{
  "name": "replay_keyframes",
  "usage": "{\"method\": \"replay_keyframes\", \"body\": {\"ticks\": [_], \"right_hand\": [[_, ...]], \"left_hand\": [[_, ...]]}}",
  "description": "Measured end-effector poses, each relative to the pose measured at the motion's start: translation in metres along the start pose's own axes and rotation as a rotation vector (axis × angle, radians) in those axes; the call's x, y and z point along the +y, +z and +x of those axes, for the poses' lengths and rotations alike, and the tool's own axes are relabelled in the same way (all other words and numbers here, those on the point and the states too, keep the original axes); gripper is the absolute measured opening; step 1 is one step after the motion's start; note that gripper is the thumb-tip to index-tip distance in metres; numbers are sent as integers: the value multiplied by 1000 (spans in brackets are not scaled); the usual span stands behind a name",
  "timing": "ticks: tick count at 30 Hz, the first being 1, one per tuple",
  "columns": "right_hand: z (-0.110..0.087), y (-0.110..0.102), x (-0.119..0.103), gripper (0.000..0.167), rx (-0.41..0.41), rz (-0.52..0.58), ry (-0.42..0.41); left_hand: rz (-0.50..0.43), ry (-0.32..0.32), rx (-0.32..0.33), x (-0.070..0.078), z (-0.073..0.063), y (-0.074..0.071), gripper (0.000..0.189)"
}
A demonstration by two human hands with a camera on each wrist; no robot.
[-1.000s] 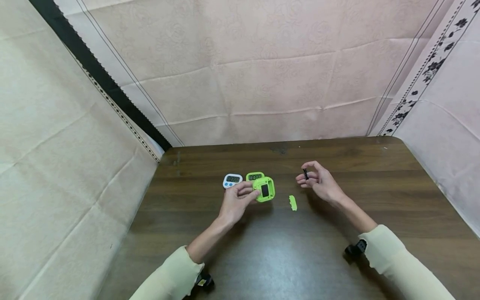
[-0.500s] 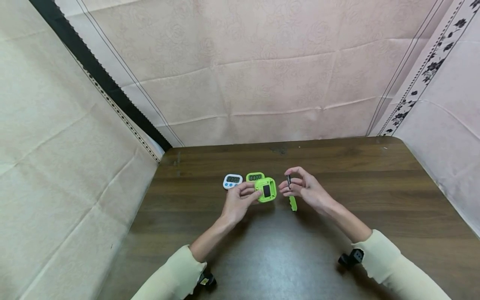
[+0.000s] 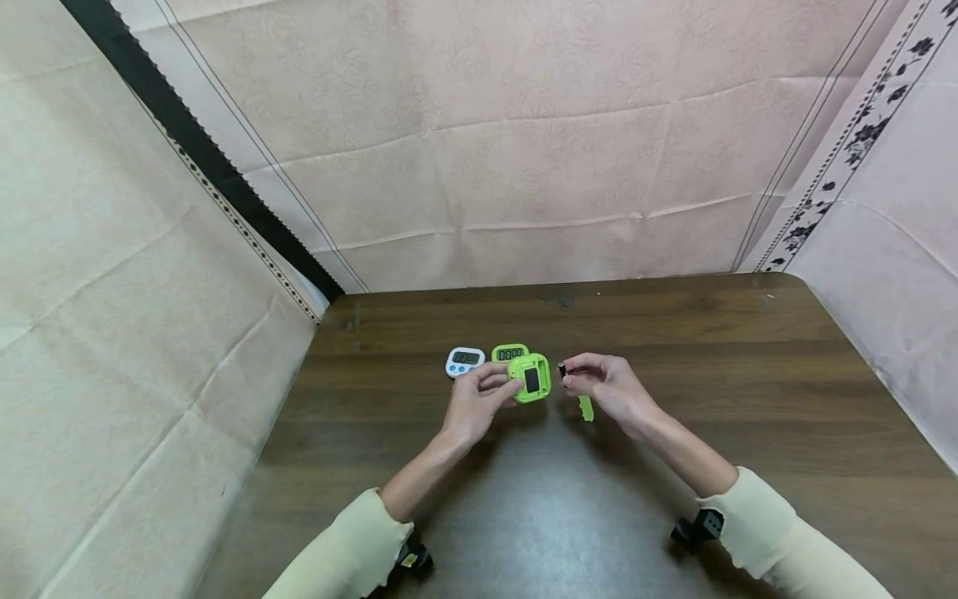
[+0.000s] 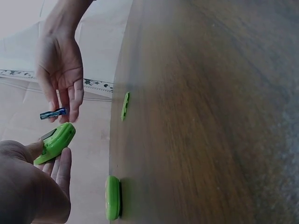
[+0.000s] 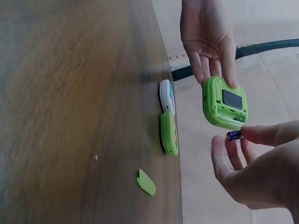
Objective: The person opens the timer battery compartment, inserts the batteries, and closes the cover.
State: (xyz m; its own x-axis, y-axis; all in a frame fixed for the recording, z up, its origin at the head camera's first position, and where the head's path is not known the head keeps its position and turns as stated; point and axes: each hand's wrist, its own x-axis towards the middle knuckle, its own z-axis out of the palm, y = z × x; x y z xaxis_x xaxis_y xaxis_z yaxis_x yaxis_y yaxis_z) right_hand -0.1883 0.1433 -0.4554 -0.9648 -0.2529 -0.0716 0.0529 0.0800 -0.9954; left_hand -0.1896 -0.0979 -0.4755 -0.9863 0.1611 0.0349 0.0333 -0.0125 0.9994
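My left hand (image 3: 471, 406) grips a green digital timer (image 3: 537, 364) above the table, its back turned up. In the right wrist view, a long open battery slot (image 5: 230, 113) shows below a dark rectangle on that back. Close to the timer's right side, my right hand (image 3: 612, 393) pinches a small dark-blue battery (image 5: 234, 135) between thumb and fingers. The battery sits just off the slot's edge in the right wrist view. Beneath the right hand, the green battery cover (image 3: 586, 408) lies on the table, partly hidden by the fingers in the head view.
Behind the left hand lie a white timer (image 3: 465, 358) with blue buttons and a second green timer (image 3: 510, 352), side by side with displays up. The wooden table (image 3: 674, 333) ends at pale cloth hangings (image 3: 524, 166) at the back and sides.
My right hand has moved left with the battery, from beyond the cover to right beside the timer, and its fingers have drawn closer together. The left hand has barely shifted.
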Motion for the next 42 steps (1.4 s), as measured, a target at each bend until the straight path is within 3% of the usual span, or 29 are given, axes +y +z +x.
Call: {"method": "replay_keyframes", "body": {"ticks": [4, 13, 20, 29, 34, 38, 42], "right_hand": [[-2, 3, -2, 32, 40, -53, 12], [-1, 10, -2, 24, 47, 19, 1], [1, 17, -3, 20, 57, 18, 54], [6, 17, 0, 21, 63, 46, 51], [3, 17, 5, 26, 61, -54, -37], [1, 15, 7, 36, 58, -165, -184], [1, 7, 8, 59, -47, -271, -318]], "left_hand": [[6, 1, 1, 0, 0, 0, 27], [10, 4, 4, 1, 0, 2, 27], [16, 6, -9, -1, 0, 3, 27], [-80, -98, -28, 0, -1, 5, 31], [-137, -151, -50, -3, -1, 2, 34], [-159, -194, -84, -6, 1, -1, 35], [-168, -240, -108, -6, 2, -4, 37]]}}
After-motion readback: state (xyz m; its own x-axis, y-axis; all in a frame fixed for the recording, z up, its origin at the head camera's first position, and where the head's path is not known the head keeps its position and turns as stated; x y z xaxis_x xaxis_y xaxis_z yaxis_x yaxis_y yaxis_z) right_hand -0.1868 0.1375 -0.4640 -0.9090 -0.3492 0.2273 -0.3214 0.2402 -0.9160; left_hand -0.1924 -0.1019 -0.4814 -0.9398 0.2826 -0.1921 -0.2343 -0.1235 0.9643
